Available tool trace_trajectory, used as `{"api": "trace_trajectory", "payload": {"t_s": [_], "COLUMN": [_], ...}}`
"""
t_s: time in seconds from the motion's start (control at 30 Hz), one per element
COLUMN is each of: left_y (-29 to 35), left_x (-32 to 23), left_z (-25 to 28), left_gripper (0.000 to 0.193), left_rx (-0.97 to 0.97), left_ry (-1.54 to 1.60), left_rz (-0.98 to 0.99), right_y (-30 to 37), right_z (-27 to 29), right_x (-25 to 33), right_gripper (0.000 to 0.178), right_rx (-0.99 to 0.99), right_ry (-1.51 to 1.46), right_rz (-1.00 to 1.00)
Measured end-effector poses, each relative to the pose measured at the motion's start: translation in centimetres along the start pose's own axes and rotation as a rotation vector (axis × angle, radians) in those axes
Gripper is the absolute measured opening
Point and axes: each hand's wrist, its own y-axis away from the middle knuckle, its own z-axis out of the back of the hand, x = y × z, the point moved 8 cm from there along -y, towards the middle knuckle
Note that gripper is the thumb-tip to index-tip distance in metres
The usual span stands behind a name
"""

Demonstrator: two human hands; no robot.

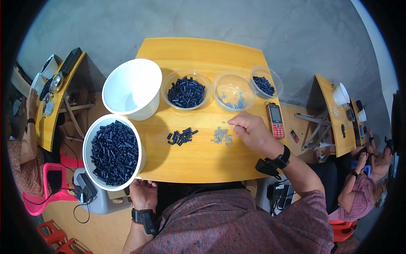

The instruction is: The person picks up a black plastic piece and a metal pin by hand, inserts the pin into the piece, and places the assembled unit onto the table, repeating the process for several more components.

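Observation:
My right hand [249, 130] hovers over the table's right half, fingers curled and pressed together; anything between the fingertips is too small to make out. Just beside it lies a loose pile of small silver metal pins [222, 136]. Left of that, short dark blue plastic tubes [182, 136] form another small pile. My left hand [144, 194] is at the near table edge, beside a white bucket [140, 166] full of dark tubes [114, 153]. Its fingers are partly hidden and hold nothing that I can see.
An empty white bucket [132, 86] leans at the back left. Clear bowls hold dark tubes [186, 92], silver pins [237, 101] and more tubes [263, 86]. A red-and-black phone [275, 120] lies at the right edge. People sit at tables on both sides.

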Motion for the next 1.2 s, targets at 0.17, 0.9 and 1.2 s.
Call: {"api": "trace_trajectory", "payload": {"t_s": [0.17,0.9,1.2], "left_y": [0.0,-0.3,-0.3], "left_x": [0.0,0.1,-0.1], "left_z": [-0.1,0.2,0.4], "left_gripper": [0.018,0.021,0.019], "left_rx": [-0.009,0.01,-0.003], "left_ry": [-0.015,0.006,0.01], "left_rz": [0.004,0.004,-0.008], "right_y": [-0.3,-0.8,-0.5], "right_z": [-0.7,-1.6,-2.1], "right_x": [1.7,1.9,2.9], "right_gripper": [0.027,0.033,0.035], "right_rx": [-0.042,-0.008,0.083], "right_ry": [0.294,0.235,0.275], "right_rz": [0.192,0.237,0.292]}}
